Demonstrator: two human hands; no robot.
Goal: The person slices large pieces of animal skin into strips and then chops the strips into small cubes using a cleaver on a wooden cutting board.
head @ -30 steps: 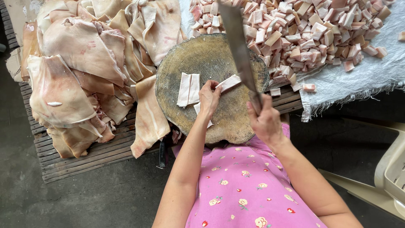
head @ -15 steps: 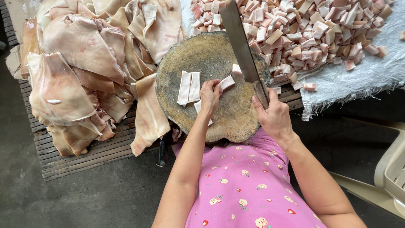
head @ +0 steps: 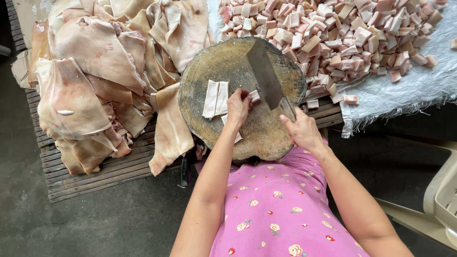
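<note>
A round, worn wooden chopping block sits on a slatted wooden pallet. My right hand grips the handle of a wide cleaver, its blade lying low across the block's right half. My left hand presses down on a pale strip of pork skin right beside the blade. Two more pale strips lie side by side on the block to the left of my left hand.
Large raw pork skin sheets are heaped on the pallet at left, one draping beside the block. A pile of cut pieces lies on a white woven sheet at upper right. A pale plastic chair stands at lower right.
The cleaver has come down from a raised position to the block next to my left hand. My left hand stays on the strip.
</note>
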